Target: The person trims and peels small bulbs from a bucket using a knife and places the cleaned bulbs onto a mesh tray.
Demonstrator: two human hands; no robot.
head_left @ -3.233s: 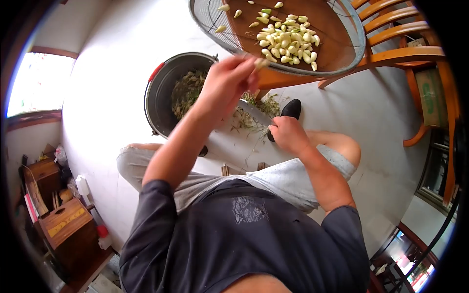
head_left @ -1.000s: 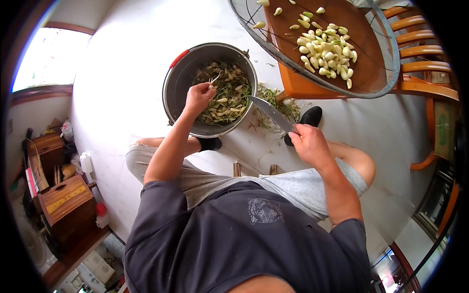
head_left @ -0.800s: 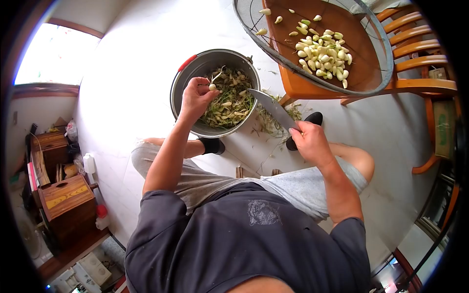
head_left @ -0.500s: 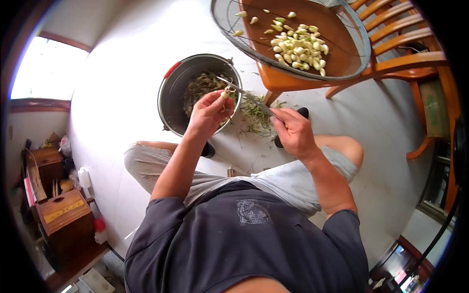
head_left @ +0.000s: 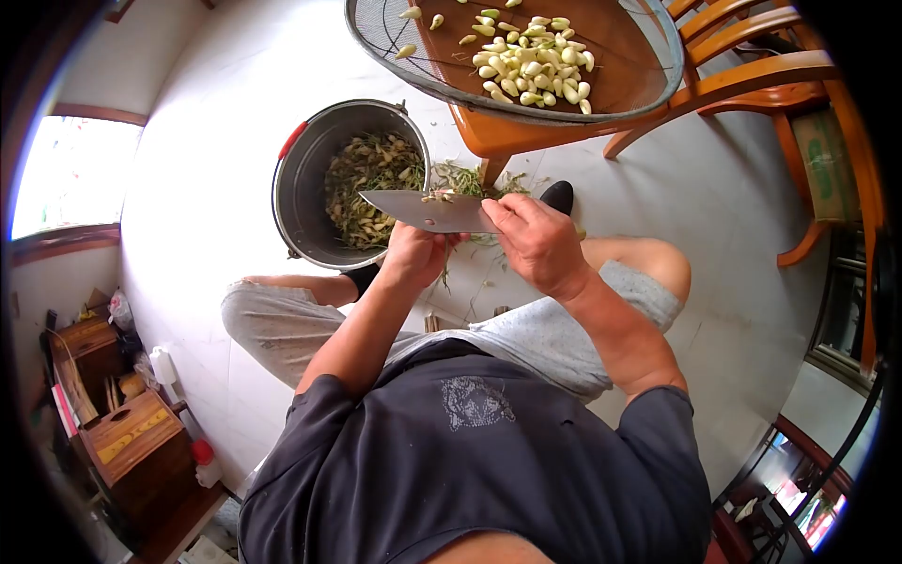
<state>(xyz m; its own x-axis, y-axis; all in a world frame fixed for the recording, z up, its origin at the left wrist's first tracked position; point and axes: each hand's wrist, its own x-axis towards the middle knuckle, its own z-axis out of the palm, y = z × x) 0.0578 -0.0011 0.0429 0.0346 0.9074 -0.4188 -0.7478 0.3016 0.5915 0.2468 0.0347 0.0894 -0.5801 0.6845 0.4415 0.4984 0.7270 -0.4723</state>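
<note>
The knife [head_left: 427, 211] is in front of the person, over the floor between the knees, its broad blade lying nearly level across the view with the point to the left; the right hand [head_left: 545, 242] is closed around its handle, thumb and fingers close to the heel of the blade; a few small pale bits [head_left: 437, 197] lie on the blade near its upper edge; the left hand [head_left: 418, 254] is just below and partly behind the blade, its fingers bent and mostly hidden, so I cannot tell what it grips; thin strands [head_left: 444, 274] hang beside it; to the left stands a grey bucket [head_left: 289, 202] with a red grip [head_left: 292, 139] on its handle, and in it a heap of dry and green trimmings [head_left: 376, 174]; more green scraps [head_left: 458, 179] are scattered on the pale floor [head_left: 723, 188] beside the bucket, near a black shoe [head_left: 558, 196]; above, a round mesh sieve [head_left: 381, 38] rests on a wooden chair [head_left: 484, 133]; pale bulbs [head_left: 536, 64] are piled in the sieve, with several lying apart from the pile towards its left side.
</note>
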